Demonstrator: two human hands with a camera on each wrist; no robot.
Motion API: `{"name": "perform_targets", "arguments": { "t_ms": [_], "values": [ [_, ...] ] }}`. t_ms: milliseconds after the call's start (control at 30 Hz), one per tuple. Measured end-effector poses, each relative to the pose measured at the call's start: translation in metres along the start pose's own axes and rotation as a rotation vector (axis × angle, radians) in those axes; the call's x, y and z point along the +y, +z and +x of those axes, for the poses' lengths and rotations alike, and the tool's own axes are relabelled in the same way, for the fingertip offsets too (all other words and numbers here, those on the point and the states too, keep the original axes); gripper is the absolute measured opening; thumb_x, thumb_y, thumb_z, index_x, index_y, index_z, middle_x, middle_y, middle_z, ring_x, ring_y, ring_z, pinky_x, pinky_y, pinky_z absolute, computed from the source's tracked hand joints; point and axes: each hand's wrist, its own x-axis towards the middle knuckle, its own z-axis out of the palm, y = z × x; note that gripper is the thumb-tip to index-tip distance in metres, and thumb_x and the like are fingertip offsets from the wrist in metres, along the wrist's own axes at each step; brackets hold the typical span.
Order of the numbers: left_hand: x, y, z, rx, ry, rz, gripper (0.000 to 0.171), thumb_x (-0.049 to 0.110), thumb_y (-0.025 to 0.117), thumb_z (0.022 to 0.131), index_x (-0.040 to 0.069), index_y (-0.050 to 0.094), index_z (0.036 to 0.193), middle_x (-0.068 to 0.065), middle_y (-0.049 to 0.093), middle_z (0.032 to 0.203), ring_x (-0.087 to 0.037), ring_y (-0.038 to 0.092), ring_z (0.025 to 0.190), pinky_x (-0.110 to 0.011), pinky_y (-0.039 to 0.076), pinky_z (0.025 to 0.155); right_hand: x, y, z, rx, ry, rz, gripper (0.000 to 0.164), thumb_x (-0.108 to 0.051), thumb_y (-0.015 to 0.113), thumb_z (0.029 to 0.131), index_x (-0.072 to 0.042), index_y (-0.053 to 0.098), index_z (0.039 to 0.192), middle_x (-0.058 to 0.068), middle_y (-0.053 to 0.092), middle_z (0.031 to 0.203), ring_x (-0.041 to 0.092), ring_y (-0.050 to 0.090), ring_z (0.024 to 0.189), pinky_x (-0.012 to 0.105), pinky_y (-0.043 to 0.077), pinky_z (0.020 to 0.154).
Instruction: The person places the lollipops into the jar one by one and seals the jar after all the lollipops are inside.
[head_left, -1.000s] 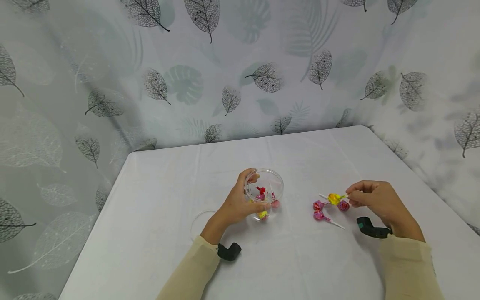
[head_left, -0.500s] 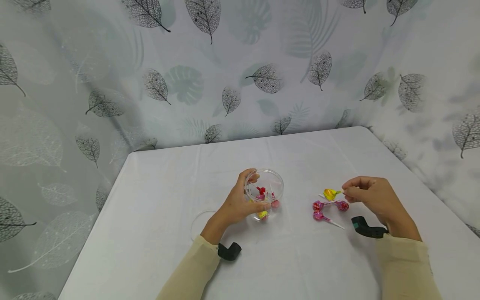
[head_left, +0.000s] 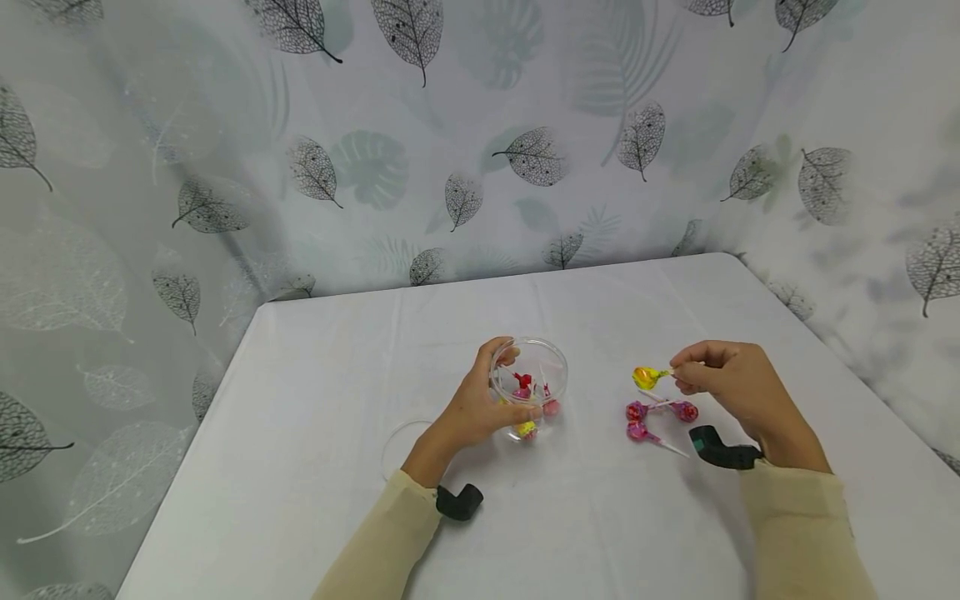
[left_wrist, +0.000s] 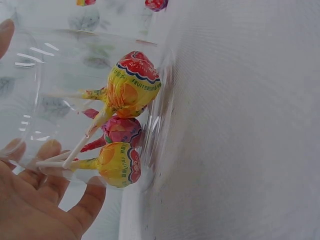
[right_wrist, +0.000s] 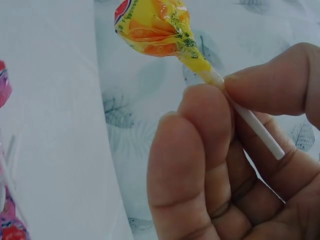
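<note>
Leftward, and a little farther from the body, the right grip (head_left: 738,390) has carried the yellow candy (head_left: 647,377) off the pink candies (head_left: 637,431); the left grip (head_left: 468,408) and the jar (head_left: 558,367) look unmoved.

Head view: the left grip holds the jar upright on the tabletop (head_left: 585,517), fingers and thumb round its side. The yellow candy is just beyond the pink candies and their sticks; its height over them is hard to judge. It would be wise to lift it well clear of those sticks before moving it sideways, and to keep the jar steady with fingers off its mouth. A clear ring (head_left: 408,422) is partly hidden by the left forearm; whether it is a lid, I cannot tell.

Left wrist view: two yellow pops (left_wrist: 132,85) and a pink pop (left_wrist: 121,131) show in the jar, heads at the base, sticks crossing. Glare and overlap prevent a full count. A light hold should suit the wall, which looks thin. Two wrappers (left_wrist: 156,4) are cut off at the top edge.

Right wrist view: thumb and fingertip pinch the stick just below the wrapper, a spot that should limit swinging. The head's top is cropped; pink wrappers at the left edge are mostly cut off.
</note>
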Motion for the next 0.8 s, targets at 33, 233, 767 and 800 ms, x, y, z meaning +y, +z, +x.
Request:
{"name": "perform_targets", "arguments": {
  "t_ms": [33, 233, 767, 800],
  "values": [
    [0.000, 0.000, 0.000, -0.001, -0.002, -0.001, 0.102, 0.028, 0.089, 0.082, 0.022, 0.025, 0.161, -0.010, 0.042, 0.161, -0.024, 0.038, 0.149, -0.055, 0.033, 0.121, -0.002, 0.000, 0.000, 0.000, -0.003, 0.000, 0.029, -0.020, 0.063, 0.104, 0.006, 0.071, 0.113, -0.009, 0.073, 0.090, 0.015, 0.072, 0.082, 0.022, 0.056, 0.077],
    [0.001, 0.000, -0.001, -0.002, -0.029, -0.006, 0.101, 0.032, 0.090, 0.081, 0.030, 0.026, 0.159, -0.007, 0.041, 0.163, -0.023, 0.037, 0.150, -0.056, 0.033, 0.120, -0.016, 0.004, 0.000, 0.009, -0.027, 0.018, 0.028, -0.019, 0.062, 0.103, 0.006, 0.071, 0.112, -0.009, 0.073, 0.091, 0.015, 0.072, 0.081, 0.019, 0.055, 0.078],
    [0.002, -0.001, -0.002, -0.004, -0.039, -0.012, 0.099, 0.033, 0.089, 0.082, 0.032, 0.026, 0.158, -0.006, 0.041, 0.163, -0.022, 0.036, 0.150, -0.058, 0.031, 0.121, -0.060, 0.026, 0.004, 0.015, -0.127, 0.092, 0.019, -0.008, 0.063, 0.097, 0.006, 0.073, 0.105, 0.004, 0.073, 0.087, 0.022, 0.071, 0.078, 0.028, 0.059, 0.078],
    [0.002, 0.000, -0.001, -0.003, -0.042, -0.011, 0.100, 0.034, 0.089, 0.081, 0.032, 0.026, 0.158, -0.005, 0.041, 0.163, -0.022, 0.036, 0.150, -0.058, 0.031, 0.121, -0.063, 0.028, 0.004, 0.014, -0.131, 0.091, 0.018, -0.008, 0.064, 0.096, 0.006, 0.073, 0.105, 0.005, 0.073, 0.087, 0.023, 0.071, 0.079, 0.029, 0.059, 0.078]
  ]
}}
